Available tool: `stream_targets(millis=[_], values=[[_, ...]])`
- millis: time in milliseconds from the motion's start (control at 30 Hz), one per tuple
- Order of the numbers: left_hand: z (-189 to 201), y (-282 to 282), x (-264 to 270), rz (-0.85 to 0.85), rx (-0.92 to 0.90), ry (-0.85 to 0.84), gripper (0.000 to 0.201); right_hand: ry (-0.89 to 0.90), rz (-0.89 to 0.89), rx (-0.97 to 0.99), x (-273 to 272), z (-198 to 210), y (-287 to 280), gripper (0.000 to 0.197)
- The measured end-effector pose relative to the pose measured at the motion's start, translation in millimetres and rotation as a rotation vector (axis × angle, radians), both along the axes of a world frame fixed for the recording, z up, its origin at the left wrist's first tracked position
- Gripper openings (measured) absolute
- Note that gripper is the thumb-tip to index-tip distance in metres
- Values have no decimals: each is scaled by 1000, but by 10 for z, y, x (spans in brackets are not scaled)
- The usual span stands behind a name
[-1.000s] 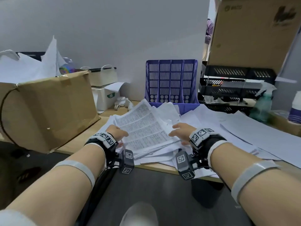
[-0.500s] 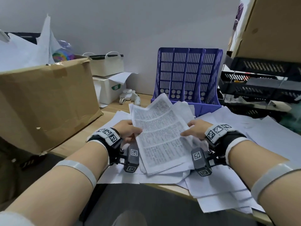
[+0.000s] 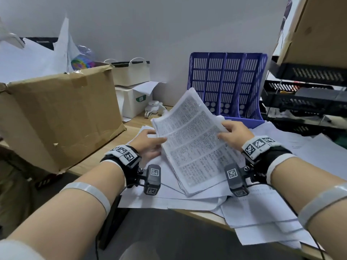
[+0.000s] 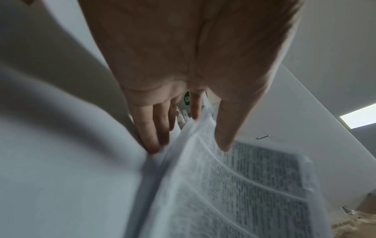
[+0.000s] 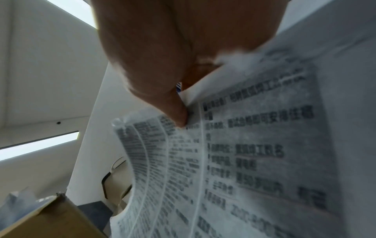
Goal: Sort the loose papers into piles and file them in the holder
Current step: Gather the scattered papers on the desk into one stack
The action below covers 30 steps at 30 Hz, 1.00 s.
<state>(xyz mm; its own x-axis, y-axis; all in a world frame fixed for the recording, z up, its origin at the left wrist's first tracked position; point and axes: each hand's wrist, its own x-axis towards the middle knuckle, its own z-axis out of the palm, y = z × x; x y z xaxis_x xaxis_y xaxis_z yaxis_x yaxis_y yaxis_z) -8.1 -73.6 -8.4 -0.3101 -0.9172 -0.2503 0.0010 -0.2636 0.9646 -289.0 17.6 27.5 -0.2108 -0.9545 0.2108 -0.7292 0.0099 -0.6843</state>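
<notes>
Both hands' grips pinch the printed stack [image 3: 193, 139] before the empty-looking purple holder [image 3: 227, 85]

One purple holder [image 3: 227, 85], four slots; two cardboard boxes [image 3: 62, 113]; two hands [image 3: 148, 145].

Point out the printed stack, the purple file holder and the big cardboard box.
printed stack [image 3: 193, 139]: head view, middle of the top printed page.
purple file holder [image 3: 225, 81]: head view, slotted back wall.
cardboard box [image 3: 62, 115]: head view, front side panel.
</notes>
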Motion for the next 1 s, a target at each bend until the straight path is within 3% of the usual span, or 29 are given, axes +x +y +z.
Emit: stream_targets(millis=[67,133,200,267,367,433,500,600,700,800,900,1000], values=[[-8,10,-65,74,6,19,81,-5,9,-58,-6,-16,33,15],[40,-29,-89,148,-215,-191,116,4,5,-100,-25,27,52,12],[149,-52,-107,148,-421,-296,135,8,17,-123,-34,152,60,17],[341,-60,-137,80,-506,-251,123,39,30,-120,-2,341,76,21],[616,-62,-190,10,-630,-272,54,73,45,-136,54,562,96,22],[690,-87,-161,29,-678,-228,26,57,4,-188,39,647,106,17],[699,-92,-97,56,-715,-135,23,24,-75,-221,-29,681,116,6],[656,-107,30,147,-701,-3,13,-155,-138,-148,-191,609,132,20],[572,-88,140,167,-618,131,12,-568,-26,-122,-146,451,183,26],[448,-52,174,147,-501,221,18,-682,80,-113,26,259,176,22],[334,-27,153,143,-469,23,15,-509,-35,-153,45,95,131,7],[235,9,91,56,-369,-396,37,-366,-290,-170,-64,117,203,22]])
